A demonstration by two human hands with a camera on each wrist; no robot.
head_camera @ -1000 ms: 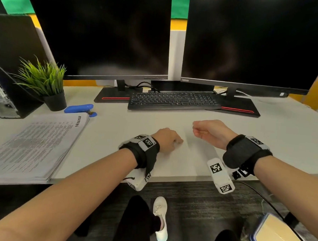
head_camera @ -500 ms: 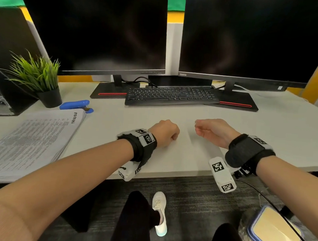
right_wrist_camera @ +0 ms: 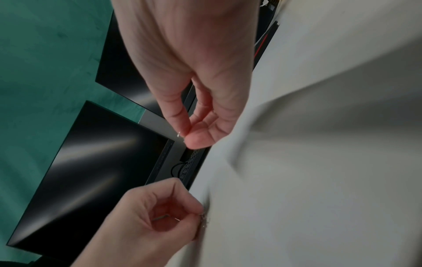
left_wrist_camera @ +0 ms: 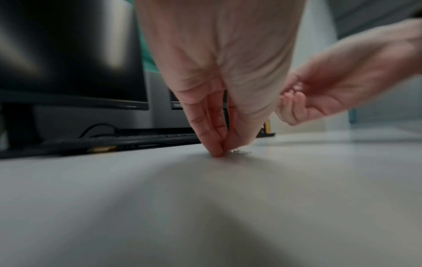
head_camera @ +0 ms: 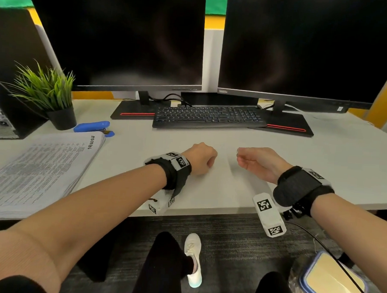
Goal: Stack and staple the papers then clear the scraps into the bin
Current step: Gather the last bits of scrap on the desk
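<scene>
Two hands pinch tiny scraps: left hand (head_camera: 200,158) on the counter (head_camera: 321,166) near the keyboard (head_camera: 208,117), right hand (head_camera: 257,164) just above. Pinch tight so none drop.

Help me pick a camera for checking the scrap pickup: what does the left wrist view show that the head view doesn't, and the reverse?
Only the left wrist view shows the left hand with fingertips pinching tiny shiny bits on the desk. Only the head view shows the paper stack, the blue stapler and the bin on the floor. Both show the right hand, the desk and a monitor.
</scene>
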